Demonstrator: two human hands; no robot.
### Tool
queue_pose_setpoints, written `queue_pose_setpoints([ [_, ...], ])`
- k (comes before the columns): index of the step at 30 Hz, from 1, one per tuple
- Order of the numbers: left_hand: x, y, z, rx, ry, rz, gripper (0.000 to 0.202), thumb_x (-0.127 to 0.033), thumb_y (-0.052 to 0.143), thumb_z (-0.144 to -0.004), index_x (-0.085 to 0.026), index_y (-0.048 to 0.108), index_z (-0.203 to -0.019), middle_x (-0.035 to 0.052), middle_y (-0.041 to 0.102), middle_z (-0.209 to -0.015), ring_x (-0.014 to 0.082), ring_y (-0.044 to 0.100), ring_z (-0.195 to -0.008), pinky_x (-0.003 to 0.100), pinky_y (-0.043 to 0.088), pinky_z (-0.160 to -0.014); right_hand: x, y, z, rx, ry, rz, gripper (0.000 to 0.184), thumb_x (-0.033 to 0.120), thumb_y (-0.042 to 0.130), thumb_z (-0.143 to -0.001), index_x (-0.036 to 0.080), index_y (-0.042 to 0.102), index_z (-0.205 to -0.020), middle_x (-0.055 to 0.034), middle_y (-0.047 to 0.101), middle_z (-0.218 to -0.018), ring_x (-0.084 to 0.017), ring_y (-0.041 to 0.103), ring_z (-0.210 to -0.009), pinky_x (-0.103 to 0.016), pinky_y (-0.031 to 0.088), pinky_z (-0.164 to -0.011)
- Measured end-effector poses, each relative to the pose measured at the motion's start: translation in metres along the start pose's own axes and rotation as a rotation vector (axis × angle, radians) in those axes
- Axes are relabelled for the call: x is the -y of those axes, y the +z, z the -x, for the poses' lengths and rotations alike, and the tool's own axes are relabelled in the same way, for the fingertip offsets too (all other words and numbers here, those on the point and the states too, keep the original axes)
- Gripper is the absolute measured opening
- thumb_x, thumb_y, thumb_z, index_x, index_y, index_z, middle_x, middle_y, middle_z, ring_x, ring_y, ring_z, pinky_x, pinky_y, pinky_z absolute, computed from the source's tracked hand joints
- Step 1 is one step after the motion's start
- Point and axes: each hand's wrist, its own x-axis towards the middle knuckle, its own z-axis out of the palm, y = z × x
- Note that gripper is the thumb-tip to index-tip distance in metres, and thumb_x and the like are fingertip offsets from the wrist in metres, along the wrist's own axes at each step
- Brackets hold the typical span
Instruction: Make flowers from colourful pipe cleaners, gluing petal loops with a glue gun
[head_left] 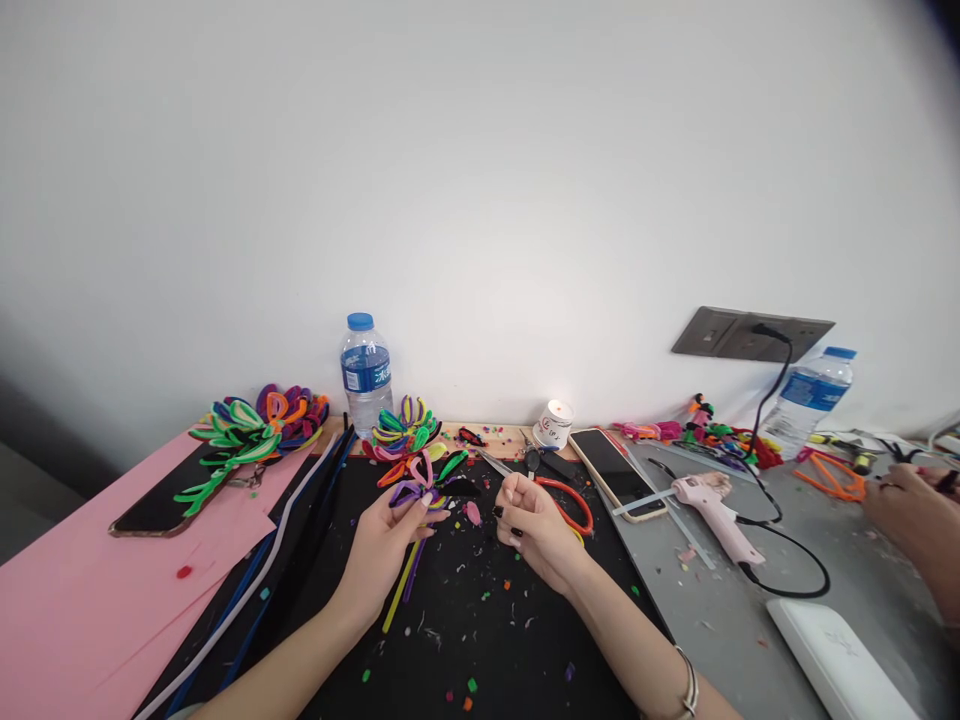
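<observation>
My left hand [394, 540] pinches a pipe-cleaner flower [429, 485] with looped petals in purple, pink, green, orange and black. Its yellow and purple stems [401, 590] hang below my fingers. To the right, a short gap away, my right hand [536, 530] is closed, fingers curled in and thumb pressed against them. Whatever it may hold is too small or hidden to make out. Scissors with red handles [576, 505] lie just behind my right hand, partly covered by it. A small pink scrap [472, 513] rests on the black mat [480, 660] between both hands.
Finished pipe-cleaner flowers [262, 425], a phone [169, 495] and a water bottle [366, 375] stand left. Rightward are a paper cup [553, 425], another phone [619, 472], a corded pink glue gun [718, 515] and a white case [836, 655]. Another person's hand [911, 510] works far right.
</observation>
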Motion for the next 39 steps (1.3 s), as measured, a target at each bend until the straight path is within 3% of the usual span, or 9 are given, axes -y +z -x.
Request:
queue_pose_setpoints([
  [8, -0.002, 0.001, -0.001, -0.008, -0.008, 0.007, 0.034, -0.038, 0.066, -0.072, -0.014, 0.056, -0.094, 0.0071, 0.07, -0.086, 0.0251, 0.069, -0.084, 0.028, 0.052, -0.067, -0.002, -0.005, -0.003, 0.073, 0.045, -0.174, 0.029, 0.004, 0.064, -0.059, 0.021, 0.049, -0.077, 0.003, 0.044, -0.071, -0.008, 0.036, -0.056, -0.019, 0.035, -0.05],
  [14, -0.003, 0.001, 0.001, -0.024, -0.023, 0.02, 0.036, -0.039, 0.067, -0.071, -0.014, 0.056, -0.095, 0.0084, 0.071, -0.089, 0.0251, 0.069, -0.084, 0.029, 0.052, -0.068, -0.002, -0.005, -0.002, 0.102, 0.015, -0.128, 0.032, 0.0, 0.066, -0.057, 0.02, 0.059, -0.081, 0.0011, 0.049, -0.077, -0.01, 0.043, -0.068, -0.019, 0.039, -0.056],
  [24, -0.002, 0.0, 0.0, -0.019, -0.023, 0.032, 0.037, -0.038, 0.067, -0.071, -0.014, 0.056, -0.096, 0.0083, 0.071, -0.089, 0.025, 0.069, -0.084, 0.029, 0.052, -0.068, -0.007, -0.01, -0.005, 0.014, 0.01, -0.083, 0.017, 0.013, 0.076, -0.059, 0.017, 0.063, -0.068, 0.0029, 0.054, -0.066, -0.007, 0.047, -0.056, -0.019, 0.037, -0.053],
  [29, -0.002, -0.001, 0.0, -0.01, -0.023, 0.029, 0.037, -0.038, 0.067, -0.072, -0.013, 0.056, -0.098, 0.0094, 0.071, -0.091, 0.0244, 0.068, -0.085, 0.029, 0.052, -0.069, -0.009, -0.012, -0.006, -0.077, -0.014, -0.118, 0.017, 0.014, 0.078, -0.056, 0.016, 0.062, -0.063, 0.002, 0.059, -0.068, -0.007, 0.049, -0.054, -0.019, 0.038, -0.051],
  [39, -0.007, 0.001, 0.001, -0.023, -0.039, 0.041, 0.04, -0.036, 0.068, -0.07, -0.012, 0.056, -0.1, 0.0113, 0.071, -0.093, 0.0249, 0.068, -0.085, 0.029, 0.051, -0.068, -0.008, -0.015, -0.009, -0.125, -0.039, -0.177, 0.019, 0.019, 0.079, -0.057, 0.015, 0.061, -0.056, 0.0019, 0.055, -0.07, -0.007, 0.046, -0.056, -0.02, 0.04, -0.053],
])
